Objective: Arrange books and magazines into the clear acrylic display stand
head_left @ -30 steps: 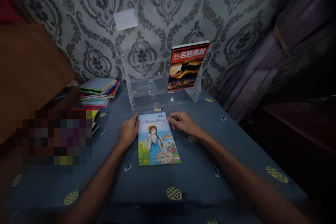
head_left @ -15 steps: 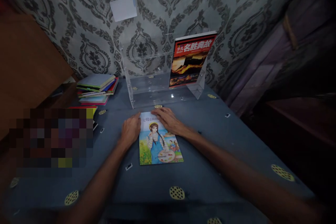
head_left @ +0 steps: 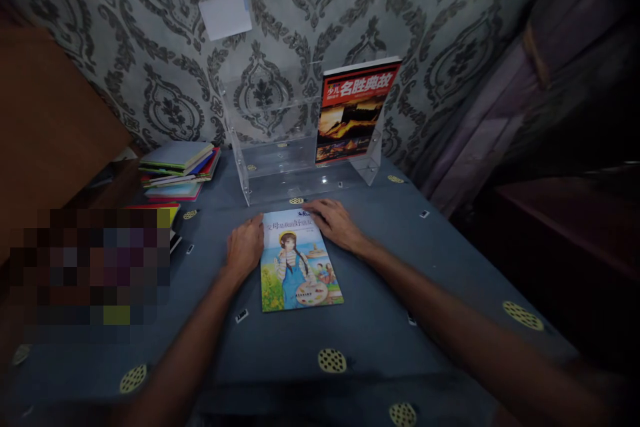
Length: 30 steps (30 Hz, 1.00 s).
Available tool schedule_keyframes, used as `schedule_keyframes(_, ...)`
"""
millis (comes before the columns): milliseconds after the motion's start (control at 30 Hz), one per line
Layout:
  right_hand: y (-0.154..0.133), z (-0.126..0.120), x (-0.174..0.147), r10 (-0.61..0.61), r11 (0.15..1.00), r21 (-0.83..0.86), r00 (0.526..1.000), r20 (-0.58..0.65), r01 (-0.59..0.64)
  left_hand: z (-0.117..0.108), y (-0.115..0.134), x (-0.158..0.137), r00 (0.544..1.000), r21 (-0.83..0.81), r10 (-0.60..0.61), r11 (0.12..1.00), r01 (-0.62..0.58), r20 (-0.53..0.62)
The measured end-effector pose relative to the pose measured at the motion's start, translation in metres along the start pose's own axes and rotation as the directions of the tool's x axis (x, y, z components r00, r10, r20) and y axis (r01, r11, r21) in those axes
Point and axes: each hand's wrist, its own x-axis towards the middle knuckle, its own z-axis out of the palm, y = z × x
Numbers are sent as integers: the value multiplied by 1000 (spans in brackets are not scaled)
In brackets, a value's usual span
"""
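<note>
A thin illustrated book [head_left: 293, 267] lies flat on the table; its cover shows a braided figure in blue overalls. My left hand [head_left: 245, 245] is closed at the upper left edge of this book, fingertips partly hidden from me. At its upper right corner, my right hand [head_left: 338, 223] bends its fingers over the edge, thumb close to the cover. Behind the book stands a clear acrylic rack [head_left: 237, 147]. A red and black book [head_left: 355, 113] leans upright in the rack's right side.
Several books are piled in a stack [head_left: 177, 170] at the back left. Nearer on the left is a blurred-out patch with a yellow-edged book [head_left: 175, 213] beside it. A blue tablecloth [head_left: 400, 360] with pineapple prints covers the table. The patterned wall [head_left: 300, 20] rises behind.
My right hand has slid right, off the title to the book's upper right corner, uncovering more of the cover. My left hand stays at the left edge. The view has shifted slightly.
</note>
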Motion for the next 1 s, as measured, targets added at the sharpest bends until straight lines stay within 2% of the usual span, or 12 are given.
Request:
schedule_keyframes(200,6,1,1,28,994,103,999,-44,-24,-5,3,-3,999,82,6,997,-3,-33)
schedule_keyframes(367,10,2,2,45,985,167,997,-63,-34,-2,-2,0,989,136,110,986,-96,-101)
schedule_keyframes(533,14,3,3,69,974,221,995,-67,-53,7,-11,10,961,72,227,973,-218,-158)
schedule_keyframes(733,16,3,4,83,952,301,995,-64,-60,20,-10,27,936,-42,338,938,-343,-94)
schedule_keyframes(1000,21,3,7,89,924,377,994,-59,-60,32,25,41,870,-78,494,867,-492,-3)
